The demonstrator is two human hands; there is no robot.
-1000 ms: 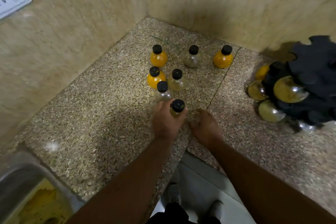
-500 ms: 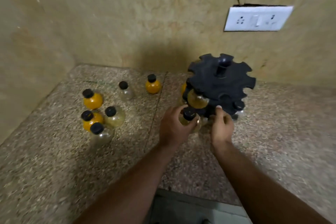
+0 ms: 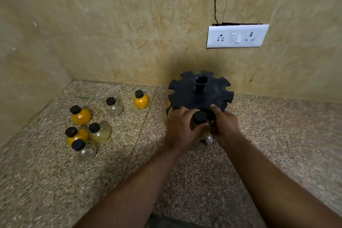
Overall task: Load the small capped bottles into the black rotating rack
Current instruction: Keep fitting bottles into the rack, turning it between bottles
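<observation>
You'll find nothing to read here. No lettering, label, brand or number shows on the capped bottles [image 3: 141, 100], the black rack [image 3: 187, 96] or the white socket plate [image 3: 259, 36] on the wall.
</observation>
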